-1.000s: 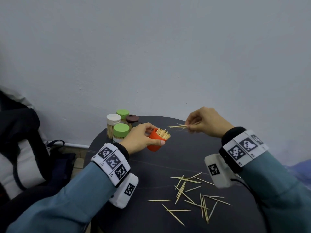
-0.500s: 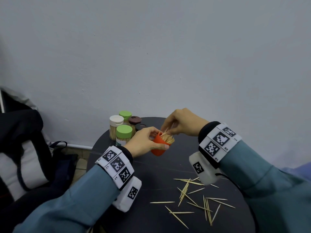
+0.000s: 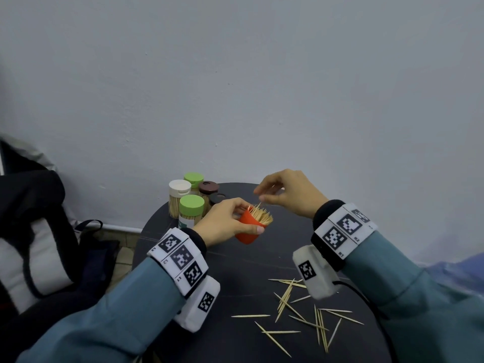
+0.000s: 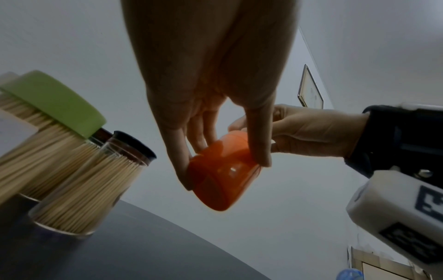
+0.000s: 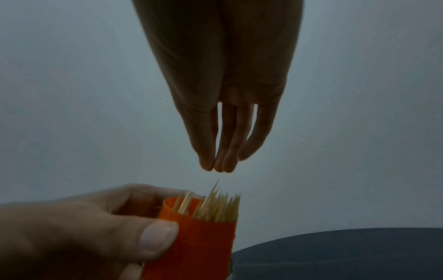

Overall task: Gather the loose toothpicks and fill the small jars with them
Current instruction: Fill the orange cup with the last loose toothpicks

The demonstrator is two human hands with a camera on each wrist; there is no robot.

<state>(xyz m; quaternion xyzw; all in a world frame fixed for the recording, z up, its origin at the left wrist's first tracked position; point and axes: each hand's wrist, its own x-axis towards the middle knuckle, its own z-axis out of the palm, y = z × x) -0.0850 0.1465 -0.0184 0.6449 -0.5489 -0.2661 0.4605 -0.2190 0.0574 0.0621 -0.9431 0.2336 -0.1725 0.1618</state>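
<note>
My left hand (image 3: 250,218) grips a small orange jar (image 3: 247,229), tilted and held just above the dark round table (image 3: 235,344). The jar is packed with toothpicks (image 3: 260,214) that stick out of its mouth. My right hand (image 3: 259,195) hovers just above those tips, fingertips (image 5: 217,166) drawn together, and I see nothing between them. In the right wrist view the jar (image 5: 196,246) sits below those fingers. The left wrist view shows the jar's base (image 4: 220,174) between thumb and fingers. Several loose toothpicks (image 3: 301,313) lie scattered near the table's front right.
Several lidded jars full of toothpicks stand at the table's back left: a green-lidded one (image 3: 191,208), a white-lidded one (image 3: 179,188) and a brown-lidded one (image 3: 208,188). A dark lid (image 3: 217,198) lies beside them. A black bag (image 3: 31,231) sits left of the table.
My right hand carried a pinch of toothpicks leftward to the orange jar, put them in, and now sits lifted just above it without them. The left hand kept hold of the jar.
</note>
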